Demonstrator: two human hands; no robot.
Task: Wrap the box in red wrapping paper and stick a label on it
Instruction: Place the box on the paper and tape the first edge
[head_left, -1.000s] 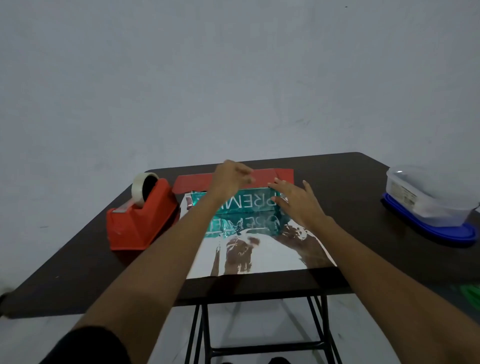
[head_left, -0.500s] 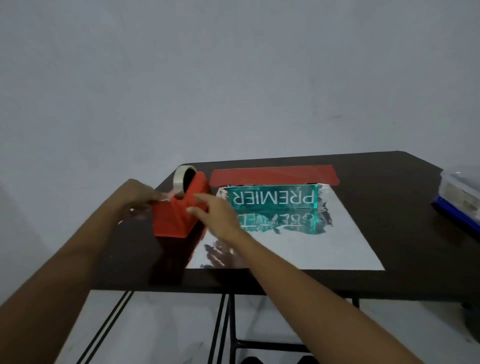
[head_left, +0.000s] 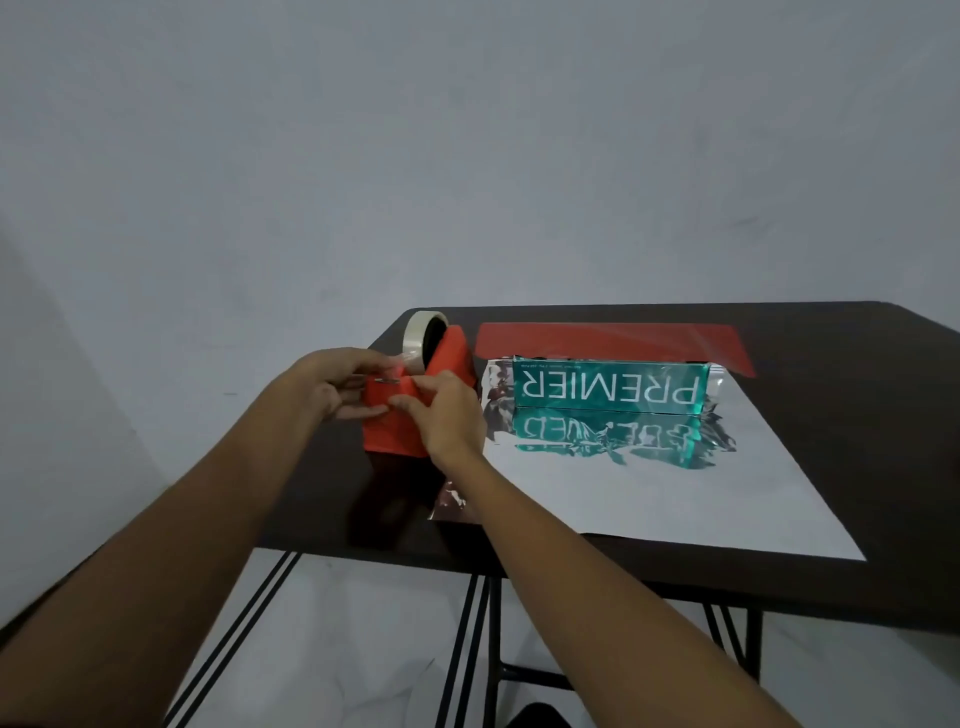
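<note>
A teal box (head_left: 608, 387) printed PREMIER stands on its long side on the wrapping paper (head_left: 675, 493), which lies silver side up. The paper's far edge shows as a red strip (head_left: 613, 340) behind the box. To the box's left sits a red tape dispenser (head_left: 452, 358) with a roll of clear tape (head_left: 422, 335). Both hands are at its near cutter end. My left hand (head_left: 332, 387) pinches the tape end by the cutter. My right hand (head_left: 449, 415) grips the dispenser's body from the right, fingertips by the cutter.
The dark table (head_left: 831, 374) has its left corner just behind the dispenser, and its near edge runs under my forearms. Black metal legs (head_left: 478, 623) show below. A plain grey wall stands behind.
Both hands left the box and went left to the tape dispenser. The left hand now pinches the tape end and the right holds the body. The view swung left, so the plastic container is out of frame.
</note>
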